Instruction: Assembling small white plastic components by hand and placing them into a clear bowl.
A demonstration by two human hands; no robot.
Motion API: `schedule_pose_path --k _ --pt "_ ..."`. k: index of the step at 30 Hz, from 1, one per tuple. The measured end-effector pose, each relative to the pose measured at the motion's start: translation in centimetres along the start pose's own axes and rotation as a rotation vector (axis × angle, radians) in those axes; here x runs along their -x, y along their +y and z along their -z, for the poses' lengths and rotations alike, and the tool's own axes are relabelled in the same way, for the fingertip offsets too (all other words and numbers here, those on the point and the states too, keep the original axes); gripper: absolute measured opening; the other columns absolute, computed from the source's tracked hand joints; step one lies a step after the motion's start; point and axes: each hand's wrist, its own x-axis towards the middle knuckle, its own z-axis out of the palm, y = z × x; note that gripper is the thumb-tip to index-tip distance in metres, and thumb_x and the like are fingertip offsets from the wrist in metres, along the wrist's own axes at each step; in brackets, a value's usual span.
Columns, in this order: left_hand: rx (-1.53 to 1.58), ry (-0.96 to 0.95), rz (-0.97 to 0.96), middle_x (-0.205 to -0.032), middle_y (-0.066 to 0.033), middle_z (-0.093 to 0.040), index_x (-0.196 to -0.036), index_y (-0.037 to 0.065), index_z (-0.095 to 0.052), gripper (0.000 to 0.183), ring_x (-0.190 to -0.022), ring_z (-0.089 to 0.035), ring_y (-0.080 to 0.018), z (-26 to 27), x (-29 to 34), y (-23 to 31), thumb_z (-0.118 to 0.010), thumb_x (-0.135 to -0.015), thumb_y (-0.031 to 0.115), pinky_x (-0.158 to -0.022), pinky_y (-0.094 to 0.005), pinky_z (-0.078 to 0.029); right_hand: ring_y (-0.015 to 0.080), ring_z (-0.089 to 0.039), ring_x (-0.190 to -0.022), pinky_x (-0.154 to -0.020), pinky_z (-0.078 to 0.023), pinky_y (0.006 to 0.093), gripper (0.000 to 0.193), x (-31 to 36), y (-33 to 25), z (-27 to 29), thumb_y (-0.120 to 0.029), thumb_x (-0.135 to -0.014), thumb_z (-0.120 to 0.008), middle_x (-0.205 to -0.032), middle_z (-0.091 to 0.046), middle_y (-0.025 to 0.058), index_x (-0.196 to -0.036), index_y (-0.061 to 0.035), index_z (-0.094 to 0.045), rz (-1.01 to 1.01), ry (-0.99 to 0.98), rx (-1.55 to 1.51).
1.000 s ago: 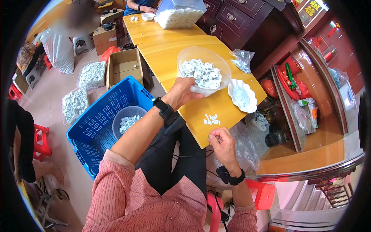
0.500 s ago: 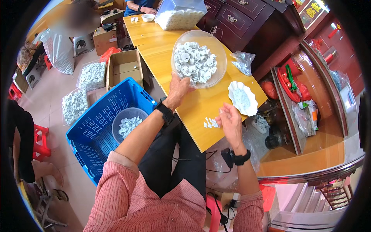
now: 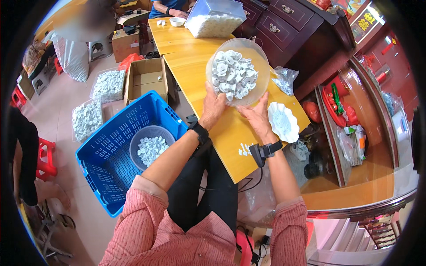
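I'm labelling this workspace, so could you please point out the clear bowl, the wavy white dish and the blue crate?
Clear bowl (image 3: 263, 70): head view, on its bare right wall.
Wavy white dish (image 3: 291, 136): head view, on its lower right rim.
Blue crate (image 3: 116, 129): head view, inside its left wall.

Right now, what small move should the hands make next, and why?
I'd probably firm up the grip of the left hand and right hand on the bowl: both are at its near side, and its heaped white parts could spill if it tips.
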Motion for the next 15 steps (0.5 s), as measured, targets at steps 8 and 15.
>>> schedule_pose_path --k 8,15 --pt "-0.051 0.005 -0.056 -0.132 -0.0375 -0.050 -0.152 -0.004 -0.005 0.082 -0.123 -0.051 -0.0477 0.0 -0.5 -0.3 -0.052 -0.096 0.033 -0.102 -0.0458 -0.041 0.0364 -0.036 -0.136 -0.116 -0.028 0.0401 0.126 -1.3 1.8 -1.2 -0.011 -0.059 -0.092 -0.146 -0.032 0.0274 -0.148 0.0079 -0.004 0.070 0.043 0.033" --pt "-0.021 -0.008 -0.089 -0.137 -0.0351 -0.046 -0.154 0.000 -0.004 0.083 -0.127 -0.048 -0.0465 0.6 -1.0 -1.4 -0.052 -0.099 0.040 -0.104 -0.0427 -0.040 0.0296 -0.041 -0.132 -0.110 -0.037 0.0351 0.121 -1.2 1.2 -2.1 -0.008 -0.064 -0.090 -0.145 -0.036 0.0231 -0.149 0.0078 -0.005 0.074 0.073 0.224"
